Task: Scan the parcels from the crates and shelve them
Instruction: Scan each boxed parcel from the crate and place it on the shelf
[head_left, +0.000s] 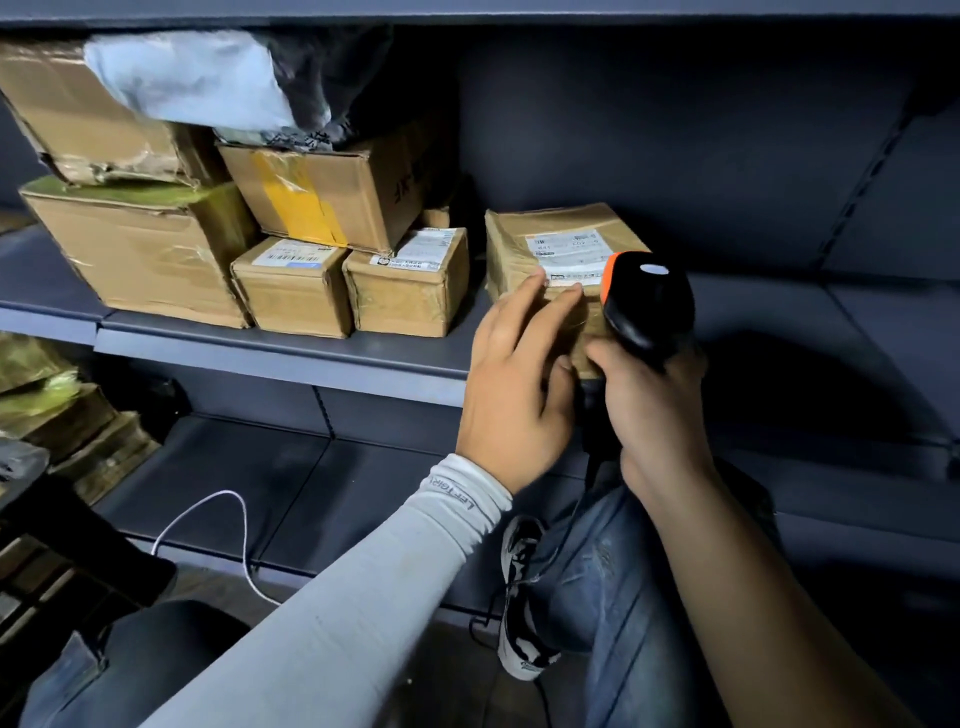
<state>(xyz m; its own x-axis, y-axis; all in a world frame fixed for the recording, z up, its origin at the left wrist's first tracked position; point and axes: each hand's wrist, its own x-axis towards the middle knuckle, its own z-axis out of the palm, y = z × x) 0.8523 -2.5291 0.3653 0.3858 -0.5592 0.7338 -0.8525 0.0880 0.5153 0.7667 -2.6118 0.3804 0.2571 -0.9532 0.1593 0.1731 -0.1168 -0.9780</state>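
Steadying the brown taped cardboard parcel (550, 260) on the dark grey metal shelf (291, 353), the left hand (519, 384) is resting straight, spread fingers (563, 299) against it while the right hand (654, 410), fingers wrapped around the grip, is aiming the black-and-orange handheld scanner (649, 306) at its label; stacked cardboard boxes (322, 244) are crowding the left.

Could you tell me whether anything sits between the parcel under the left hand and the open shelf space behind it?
Nothing visible does. The parcel already rests on the shelf, the left hand touching its front. The shelf behind and to its right looks bare; the two small boxes stand apart to its left. The right hand holds the scanner in front.
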